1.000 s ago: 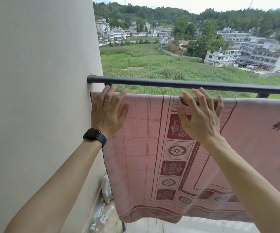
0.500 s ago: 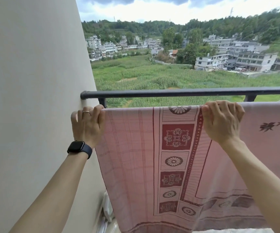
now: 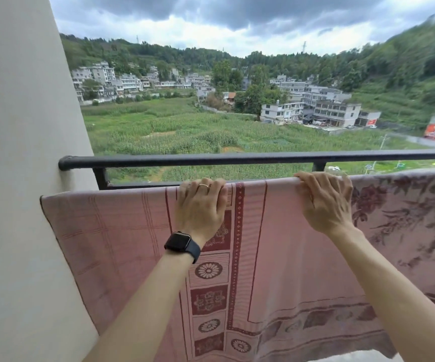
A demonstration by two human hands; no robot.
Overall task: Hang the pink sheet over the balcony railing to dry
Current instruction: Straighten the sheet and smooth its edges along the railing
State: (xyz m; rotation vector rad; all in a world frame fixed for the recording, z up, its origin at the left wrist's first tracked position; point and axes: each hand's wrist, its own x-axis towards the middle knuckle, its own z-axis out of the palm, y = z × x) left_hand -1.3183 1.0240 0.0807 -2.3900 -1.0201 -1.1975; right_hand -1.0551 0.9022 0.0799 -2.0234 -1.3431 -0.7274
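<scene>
The pink sheet (image 3: 284, 246), with dark red borders and flower squares, hangs over a lower bar just under the black top rail of the balcony railing (image 3: 237, 159). Its left edge reaches the white wall. My left hand (image 3: 200, 205), with a ring and a black watch on the wrist, grips the sheet's top fold, fingers curled over it. About a forearm's length to the right, my right hand (image 3: 324, 202) grips the same fold the same way. The sheet's far side is hidden.
A white wall (image 3: 23, 178) closes the left side, and the rail ends against it. Beyond the railing lie green fields, white houses and wooded hills. A strip of pale balcony floor (image 3: 354, 357) shows under the sheet's hem.
Both hands went from flat on the sheet to gripping its top fold. They then shifted right along the rail, the left hand away from the wall. The view tilted upward.
</scene>
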